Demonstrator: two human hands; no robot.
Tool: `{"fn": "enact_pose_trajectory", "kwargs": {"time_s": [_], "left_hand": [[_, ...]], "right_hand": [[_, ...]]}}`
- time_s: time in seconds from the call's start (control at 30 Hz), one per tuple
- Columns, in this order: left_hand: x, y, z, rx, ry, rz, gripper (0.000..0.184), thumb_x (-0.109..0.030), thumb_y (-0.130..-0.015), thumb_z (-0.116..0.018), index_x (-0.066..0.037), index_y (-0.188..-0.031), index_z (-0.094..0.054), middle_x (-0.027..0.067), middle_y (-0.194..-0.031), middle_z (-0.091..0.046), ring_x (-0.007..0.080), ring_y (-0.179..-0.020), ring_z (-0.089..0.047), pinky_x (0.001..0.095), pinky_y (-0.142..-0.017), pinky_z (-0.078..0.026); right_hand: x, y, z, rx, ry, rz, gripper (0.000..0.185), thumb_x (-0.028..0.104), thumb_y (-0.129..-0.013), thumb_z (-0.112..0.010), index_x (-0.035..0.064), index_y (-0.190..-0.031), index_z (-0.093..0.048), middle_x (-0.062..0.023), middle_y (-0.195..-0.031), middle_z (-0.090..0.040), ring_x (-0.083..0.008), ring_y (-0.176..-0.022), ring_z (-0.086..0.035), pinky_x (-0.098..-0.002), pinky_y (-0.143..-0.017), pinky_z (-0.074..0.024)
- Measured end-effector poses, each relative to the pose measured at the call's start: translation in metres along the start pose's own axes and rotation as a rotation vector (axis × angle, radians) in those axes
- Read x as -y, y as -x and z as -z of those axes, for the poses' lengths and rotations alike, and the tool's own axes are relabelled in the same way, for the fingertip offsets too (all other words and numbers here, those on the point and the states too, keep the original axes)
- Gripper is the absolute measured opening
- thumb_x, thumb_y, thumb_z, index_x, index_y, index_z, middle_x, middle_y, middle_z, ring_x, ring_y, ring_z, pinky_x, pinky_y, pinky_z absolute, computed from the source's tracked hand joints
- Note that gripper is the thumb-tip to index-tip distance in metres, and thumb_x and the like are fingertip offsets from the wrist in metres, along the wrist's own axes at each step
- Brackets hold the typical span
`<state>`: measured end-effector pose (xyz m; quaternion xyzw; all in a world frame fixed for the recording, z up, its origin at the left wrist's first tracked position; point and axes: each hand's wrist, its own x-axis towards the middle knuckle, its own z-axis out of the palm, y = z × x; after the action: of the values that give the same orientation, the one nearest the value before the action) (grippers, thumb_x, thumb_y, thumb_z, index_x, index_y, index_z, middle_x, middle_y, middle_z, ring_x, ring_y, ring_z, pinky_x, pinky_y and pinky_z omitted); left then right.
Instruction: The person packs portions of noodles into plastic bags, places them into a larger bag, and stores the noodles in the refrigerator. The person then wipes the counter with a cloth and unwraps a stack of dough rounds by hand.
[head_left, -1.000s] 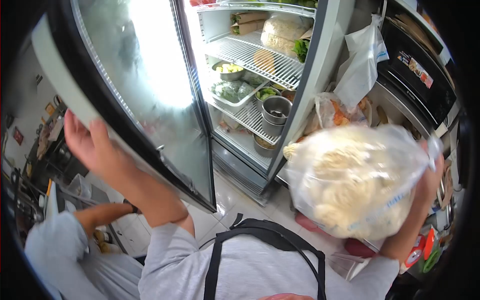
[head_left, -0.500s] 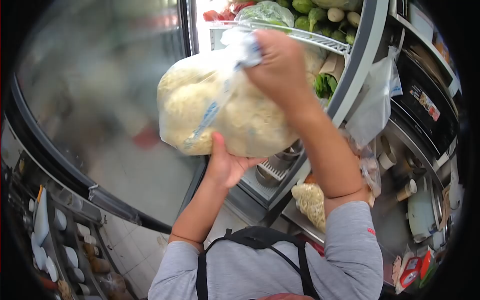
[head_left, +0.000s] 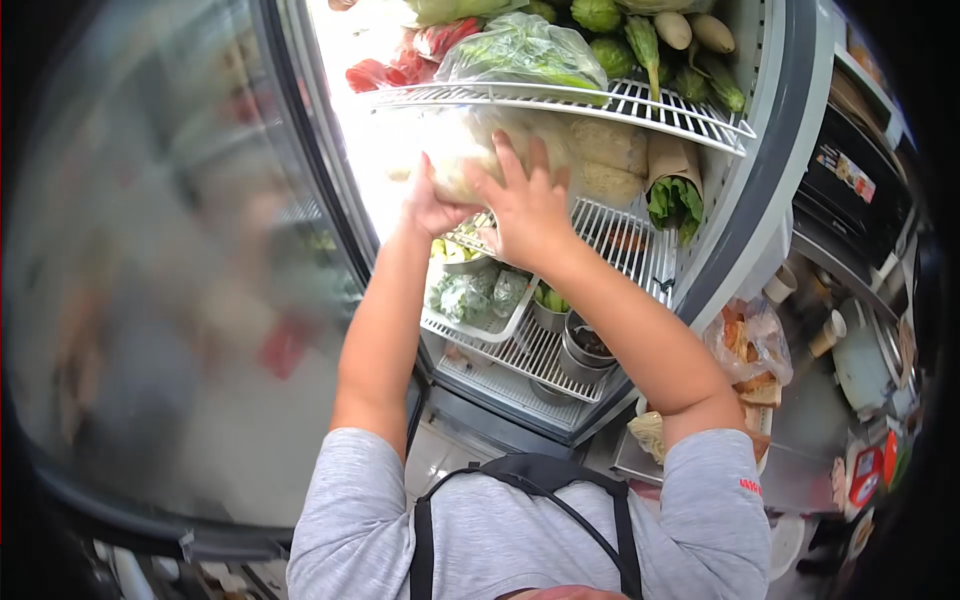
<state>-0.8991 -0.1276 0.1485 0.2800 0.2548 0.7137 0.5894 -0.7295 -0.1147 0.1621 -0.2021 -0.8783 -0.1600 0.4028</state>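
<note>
A large clear plastic bag of pale noodles (head_left: 455, 150) is inside the fridge, just under the upper wire shelf, blurred and partly washed out by light. My left hand (head_left: 440, 208) holds the bag's near lower edge, its thumb up against the front. Against the bag's right front lies my right hand (head_left: 530, 205), fingers spread and pointing inward. Right of the bag sit more bagged pale bundles (head_left: 608, 160). A paper-wrapped bunch of leafy greens (head_left: 676, 200) stands beside them.
The upper wire shelf (head_left: 560, 97) carries bagged greens, red packets and green vegetables. Lower down, a wire rack (head_left: 550, 350) holds a white tray (head_left: 490, 327) and metal pots (head_left: 585, 350). The glass door (head_left: 200, 300) stands open at left; a counter with bagged food (head_left: 750, 345) is at right.
The noodle bag has gone from in front of the fridge to beneath its upper shelf. My right hand has let go of the bag's gathered top and now lies spread on its front.
</note>
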Motion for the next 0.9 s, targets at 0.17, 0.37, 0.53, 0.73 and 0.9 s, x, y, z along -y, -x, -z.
{"fn": "enact_pose_trajectory", "kwargs": {"time_s": [0.17, 0.37, 0.53, 0.73, 0.9], "left_hand": [[-0.025, -0.003, 0.008, 0.052, -0.141, 0.053, 0.067, -0.056, -0.085, -0.019, -0.006, -0.128, -0.025, 0.0158, -0.127, -0.036, 0.0352, -0.114, -0.037, 0.0548, -0.093, -0.028], [0.008, 0.044, 0.007, -0.348, -0.684, -1.04, 0.059, -0.032, -0.087, -0.04, -0.002, -0.131, -0.015, 0.0205, -0.132, -0.018, 0.0354, -0.123, -0.02, 0.0443, -0.097, -0.025], [0.007, 0.024, 0.039, -0.592, -1.412, -0.783, 0.075, -0.042, -0.079, -0.05, -0.006, -0.133, -0.013, 0.0357, -0.13, 0.009, 0.0449, -0.124, 0.007, 0.0486, -0.099, -0.008], [0.029, 0.016, 0.075, -0.613, -1.345, -1.077, 0.076, -0.031, -0.08, -0.052, -0.007, -0.134, -0.004, 0.0283, -0.133, 0.007, 0.0392, -0.125, 0.0, 0.0462, -0.099, -0.012], [0.039, 0.015, 0.078, -0.535, -1.181, -1.075, 0.078, -0.033, -0.081, -0.05, -0.005, -0.133, 0.001, 0.0222, -0.136, 0.006, 0.0356, -0.126, 0.006, 0.0455, -0.101, -0.004]], "right_hand": [[0.009, -0.011, -0.052, -0.085, 0.104, -0.043, 0.039, 0.018, -0.074, -0.051, 0.0275, -0.112, -0.049, -0.0115, -0.131, -0.027, -0.0407, -0.12, -0.021, -0.0681, -0.081, -0.0243], [0.022, -0.012, -0.066, -0.018, 0.15, -0.078, 0.032, 0.02, -0.07, -0.058, 0.0247, -0.101, -0.056, -0.012, -0.13, -0.025, -0.0402, -0.122, -0.016, -0.0702, -0.082, -0.0174], [0.046, 0.01, -0.046, -0.068, -0.075, -0.147, 0.045, 0.023, -0.06, -0.069, 0.0196, -0.103, -0.055, -0.0152, -0.131, -0.023, -0.043, -0.121, -0.015, -0.0689, -0.084, -0.018], [0.065, 0.099, -0.029, -0.169, -0.623, -0.232, 0.04, 0.013, -0.065, -0.064, 0.0095, -0.102, -0.049, -0.0136, -0.103, -0.046, -0.0297, -0.096, -0.046, -0.0419, -0.081, -0.0386], [0.028, 0.161, -0.027, -0.318, -1.569, -1.183, 0.048, 0.015, -0.078, -0.055, 0.0032, -0.116, -0.027, -0.0121, -0.095, -0.051, -0.0161, -0.067, -0.056, -0.0254, -0.06, -0.0461]]}}
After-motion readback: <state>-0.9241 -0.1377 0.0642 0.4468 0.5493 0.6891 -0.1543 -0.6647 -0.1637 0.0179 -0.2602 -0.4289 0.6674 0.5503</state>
